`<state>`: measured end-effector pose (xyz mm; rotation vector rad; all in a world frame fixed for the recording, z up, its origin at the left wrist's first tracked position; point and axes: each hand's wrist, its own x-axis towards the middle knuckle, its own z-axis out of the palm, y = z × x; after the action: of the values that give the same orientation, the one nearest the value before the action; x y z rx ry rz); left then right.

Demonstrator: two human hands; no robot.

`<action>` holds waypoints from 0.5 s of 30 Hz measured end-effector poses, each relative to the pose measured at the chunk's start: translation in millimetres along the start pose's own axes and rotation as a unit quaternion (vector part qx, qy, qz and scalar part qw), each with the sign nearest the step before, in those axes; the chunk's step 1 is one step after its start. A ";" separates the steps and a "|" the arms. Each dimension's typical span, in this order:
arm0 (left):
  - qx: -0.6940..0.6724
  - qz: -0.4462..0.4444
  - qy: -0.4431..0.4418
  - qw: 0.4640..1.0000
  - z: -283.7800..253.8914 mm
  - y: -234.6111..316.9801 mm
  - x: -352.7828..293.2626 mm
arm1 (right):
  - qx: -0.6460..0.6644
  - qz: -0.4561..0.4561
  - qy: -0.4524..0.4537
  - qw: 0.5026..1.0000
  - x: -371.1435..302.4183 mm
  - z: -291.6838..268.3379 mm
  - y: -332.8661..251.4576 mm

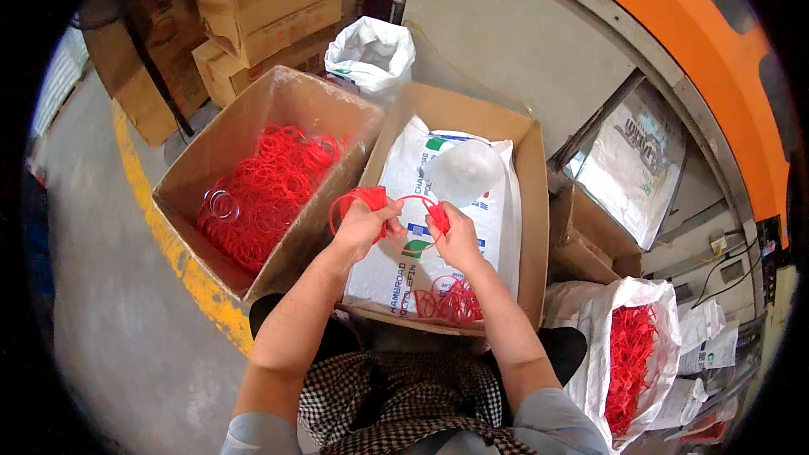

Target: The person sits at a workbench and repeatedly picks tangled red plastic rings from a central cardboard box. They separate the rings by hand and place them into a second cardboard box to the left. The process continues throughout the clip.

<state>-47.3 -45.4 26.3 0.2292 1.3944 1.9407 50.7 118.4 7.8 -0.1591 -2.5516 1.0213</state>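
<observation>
Thin red plastic loops are bunched in my left hand, its fingers closed around them. My right hand pinches a small red plastic piece. A thin red ring spans the gap between the two hands. Both hands are above an open carton lined with a printed white sack. On that sack sit a translucent, whitish rounded object and, nearer me, a small heap of red strips and loops.
Left of it, a second carton holds a tangled pile of red rings with a few clear rings. A white sack of red pieces stands at right. Behind are a white bag, stacked cartons and a machine.
</observation>
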 end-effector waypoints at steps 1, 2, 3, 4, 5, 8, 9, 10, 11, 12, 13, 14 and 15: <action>-0.006 0.004 -0.031 1.000 -6.2 -0.8 1.7 | -0.091 -0.024 -0.033 0.995 -1.1 -4.5 -0.5; 0.069 -0.017 -0.060 0.996 -5.7 4.8 -0.1 | -0.182 -0.045 -0.062 0.980 -3.9 -8.9 0.8; 0.145 -0.038 -0.088 0.985 -4.0 14.8 -4.1 | -0.172 -0.047 -0.104 0.979 -6.4 -12.4 3.5; 0.219 -0.059 -0.116 0.967 -3.1 20.4 -5.5 | -0.118 -0.036 -0.160 0.979 -9.5 -18.5 6.6; 0.380 -0.040 -0.163 0.910 -9.4 17.9 -2.9 | -0.062 -0.025 -0.215 0.974 -13.4 -25.0 8.4; 0.634 0.006 -0.280 0.721 -25.3 9.6 -3.0 | 0.089 0.077 -0.437 0.891 -22.4 -40.2 0.3; 0.604 0.017 -0.325 0.727 -18.2 9.5 -8.0 | 0.102 0.128 -0.518 0.840 -23.9 -45.2 3.6; 0.572 0.029 -0.369 0.732 -9.5 10.2 -13.5 | 0.113 0.176 -0.591 0.779 -26.3 -51.0 7.9; 0.597 0.108 -0.349 0.714 9.5 28.9 -31.7 | 0.109 0.191 -0.593 0.774 -32.8 -55.7 16.7; 0.637 0.130 -0.325 0.687 15.2 26.5 -38.6 | 0.038 0.134 -0.560 0.817 -33.9 -59.4 11.5; 0.675 0.151 -0.301 0.656 20.8 19.9 -48.0 | -0.033 0.075 -0.518 0.851 -37.5 -66.5 3.0; 0.711 0.174 -0.280 0.621 27.5 15.9 -55.2 | -0.103 0.018 -0.466 0.878 -42.1 -72.9 -1.1; 0.722 0.130 -0.263 0.626 36.8 17.7 -60.3 | -0.158 0.051 -0.388 0.907 -48.4 -77.2 3.2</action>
<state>7.6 -59.1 72.1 1.6312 2.1632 0.2909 125.4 158.4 41.7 0.0460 -3.4654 0.7916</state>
